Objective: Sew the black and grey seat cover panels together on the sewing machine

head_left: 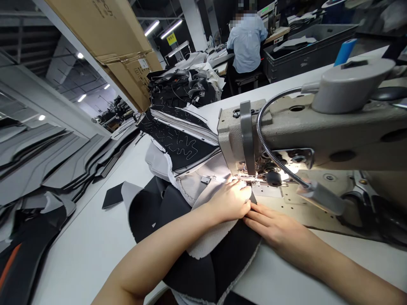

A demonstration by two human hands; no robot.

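Note:
A beige sewing machine (pixel 286 131) stands at the right, its lamp lighting the needle area. Black and grey fabric (pixel 203 271) lies bunched in front of it, one edge running under the needle area. My left hand (pixel 230 201) is closed on this fabric close to the presser foot, its fingers curled and the fingertips partly hidden. Just right of it, my right hand (pixel 270 222) rests with fingers stretched out flat on the fabric edge, touching the left hand. The needle itself is hard to make out.
Scissors (pixel 362 182) with dark handles lie by the machine. Black stitched panels (pixel 178 142) are stacked behind the fabric. Layered grey pieces (pixel 41 156) fill the left side. A cardboard sheet (pixel 111 38), a fabric heap (pixel 187 82), a grey crate (pixel 305 55) and a seated person (pixel 246 42) are farther back.

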